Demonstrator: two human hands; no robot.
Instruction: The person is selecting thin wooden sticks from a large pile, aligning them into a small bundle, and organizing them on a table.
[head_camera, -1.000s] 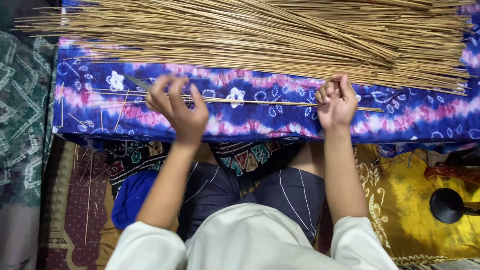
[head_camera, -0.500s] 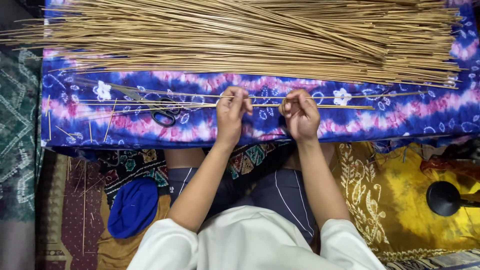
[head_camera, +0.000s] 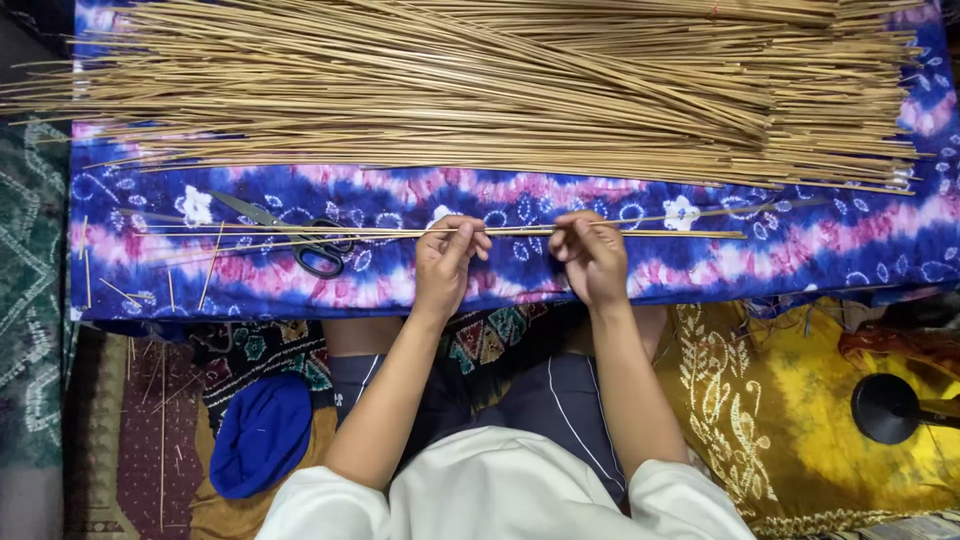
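Note:
My left hand (head_camera: 447, 255) and my right hand (head_camera: 591, 256) pinch the same few thin tan sticks (head_camera: 660, 234), held level over a blue and pink tie-dyed cloth (head_camera: 800, 260). The hands are close together near the sticks' middle. A big pile of long tan sticks (head_camera: 480, 90) lies across the far side of the cloth. Black-handled scissors (head_camera: 300, 240) rest on the cloth to the left of my left hand.
Short stick offcuts (head_camera: 210, 265) lie on the cloth's left part. A blue cap (head_camera: 262, 435) sits by my left knee, a yellow patterned cloth (head_camera: 770, 420) and a black round base (head_camera: 885, 408) to my right, a green cloth (head_camera: 30, 260) at far left.
My hands have come together from wide apart to near the sticks' middle. The view has shifted, and the scissors now show to the left.

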